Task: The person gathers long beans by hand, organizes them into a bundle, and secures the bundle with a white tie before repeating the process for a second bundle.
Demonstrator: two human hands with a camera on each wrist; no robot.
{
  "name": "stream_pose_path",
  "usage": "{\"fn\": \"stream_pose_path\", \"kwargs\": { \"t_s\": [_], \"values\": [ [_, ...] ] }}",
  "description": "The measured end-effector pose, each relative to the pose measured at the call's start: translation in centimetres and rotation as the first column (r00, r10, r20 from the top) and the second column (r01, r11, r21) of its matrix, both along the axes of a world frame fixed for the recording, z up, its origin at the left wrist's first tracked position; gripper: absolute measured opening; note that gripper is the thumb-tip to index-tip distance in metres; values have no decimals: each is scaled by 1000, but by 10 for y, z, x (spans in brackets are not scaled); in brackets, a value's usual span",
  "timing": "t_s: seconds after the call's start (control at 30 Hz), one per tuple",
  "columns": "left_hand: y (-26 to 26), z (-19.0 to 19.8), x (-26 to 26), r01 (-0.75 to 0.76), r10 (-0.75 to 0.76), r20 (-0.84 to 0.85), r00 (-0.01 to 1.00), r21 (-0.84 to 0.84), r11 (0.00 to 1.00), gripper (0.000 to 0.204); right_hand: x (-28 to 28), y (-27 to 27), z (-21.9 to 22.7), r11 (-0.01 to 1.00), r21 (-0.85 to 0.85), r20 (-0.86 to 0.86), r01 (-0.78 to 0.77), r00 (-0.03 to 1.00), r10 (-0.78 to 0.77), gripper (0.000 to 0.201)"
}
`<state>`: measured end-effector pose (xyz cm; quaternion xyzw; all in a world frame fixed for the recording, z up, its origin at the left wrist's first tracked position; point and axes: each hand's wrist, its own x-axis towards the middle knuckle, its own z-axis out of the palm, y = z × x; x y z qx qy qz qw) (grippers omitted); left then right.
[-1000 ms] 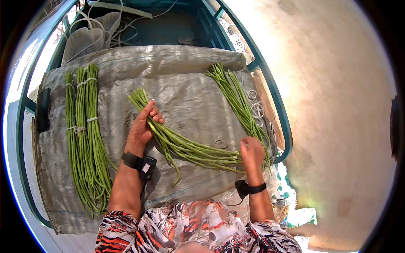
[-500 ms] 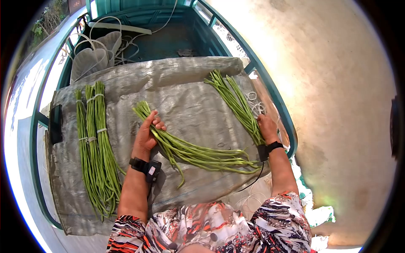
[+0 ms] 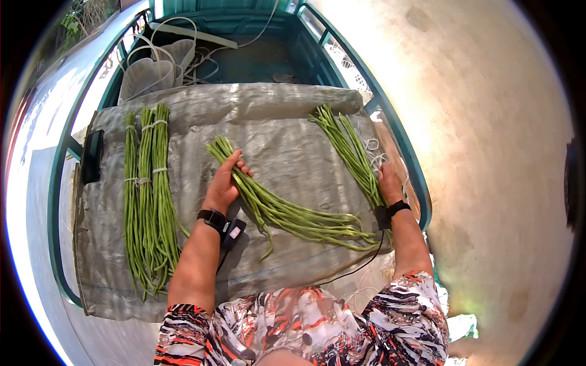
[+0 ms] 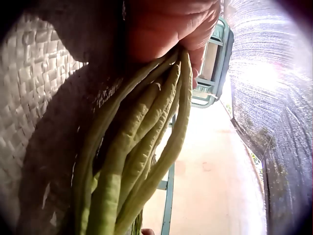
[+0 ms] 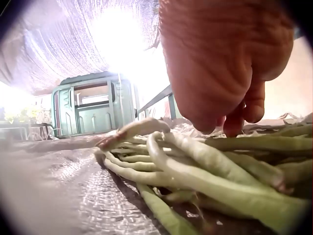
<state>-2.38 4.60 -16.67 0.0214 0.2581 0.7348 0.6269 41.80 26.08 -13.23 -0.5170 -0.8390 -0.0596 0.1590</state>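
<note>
My left hand (image 3: 227, 183) grips a loose bunch of green long beans (image 3: 293, 218) near its upper end. In the left wrist view the bean pods (image 4: 142, 142) run out below the palm. Toward the right edge of the sheet, my right hand (image 3: 390, 182) reaches down beside a second pile of long beans (image 3: 351, 152), fingers at a tangle of white ties (image 3: 373, 146). The right wrist view shows its fingers (image 5: 254, 100) pointing down behind bean tips (image 5: 195, 161); I cannot tell whether they pinch a tie. Several tied bean bundles (image 3: 160, 140) lie at the left.
A grey woven sheet (image 3: 256, 131) lies under the beans, over the back of a teal cart bed. Teal rails (image 3: 406, 155) border both sides. White plastic baskets or bags (image 3: 146, 76) with strapping stand at the far left. A black flat object (image 3: 93, 157) rests at the left edge.
The right hand has left the trailing ends of the held bunch and moved right and forward to the white ties. My left hand keeps its grip. The head view has shifted slightly.
</note>
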Motion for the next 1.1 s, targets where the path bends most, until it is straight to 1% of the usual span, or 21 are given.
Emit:
{"fn": "stream_pose_path", "kwargs": {
  "t_s": [0.07,0.1,0.13,0.17,0.2,0.27,0.3,0.33,0.4,0.47,0.5,0.57,0.6,0.63,0.73,0.77,0.87,0.9,1.0,1.1],
  "values": [
    [-3,10,3,-24,21,-71,997,-42,999,23,-4,0,8,998,66,-114,6,994,2,10],
    [-5,19,4,-28,26,-65,998,-32,999,23,-16,-1,21,989,142,-180,29,984,-3,8],
    [-6,25,5,-26,24,-77,997,-26,999,23,-30,-2,39,999,10,-394,33,919,-26,7],
    [-8,30,6,-23,21,-85,996,-22,1000,22,-45,-6,62,992,-123,-579,11,811,-81,7],
    [-10,34,8,-20,18,-94,995,-18,1000,22,-60,-13,83,968,-247,-728,-36,667,-160,6],
    [-15,43,13,1,-1,-100,995,-2,1000,19,-99,-30,126,969,-184,-794,-167,607,-46,6],
    [-18,46,14,15,-14,-103,995,0,1000,17,-117,-39,139,962,-146,-824,-232,567,12,6],
    [-20,48,15,23,-22,-108,994,3,1000,15,-136,-48,145,958,-110,-777,-263,624,82,6],
    [-26,53,18,30,-25,-125,992,40,999,17,-177,-61,146,936,-41,-667,-348,708,234,8],
    [-32,61,20,23,-17,-120,993,47,999,19,-215,-70,129,838,-104,-779,-535,568,266,8],
    [-36,68,22,13,-12,-118,993,10,1000,20,-232,-75,123,771,-124,-828,-625,493,267,9],
    [-40,70,22,22,-19,-146,989,24,999,19,-262,-96,126,676,-315,-890,-666,455,33,9],
    [-41,68,22,25,-21,-160,987,25,999,18,-276,-105,126,602,-406,-891,-687,445,-93,10],
    [-43,63,21,34,-31,-133,991,23,999,25,-290,-114,123,602,-398,-894,-692,441,-82,10],
    [-51,58,23,8,0,-101,995,77,997,35,-321,-130,111,486,-471,-876,-736,457,-156,11],
    [-52,56,24,-10,19,-130,991,74,997,46,-329,-135,107,424,-522,-846,-740,511,-151,12],
    [-58,53,26,-72,79,-79,994,87,994,44,-350,-143,82,416,-533,-837,-737,532,-130,13],
    [-59,52,25,-51,56,-87,995,63,997,41,-355,-141,70,366,-526,-850,-768,490,-192,15],
    [-62,51,23,-1,13,-129,992,96,995,33,-370,-136,51,384,-556,-831,-737,512,-218,16],
    [-62,57,30,-117,133,-263,956,74,990,30,-375,-130,43,341,-677,-730,-652,655,-196,17]
  ]
}}
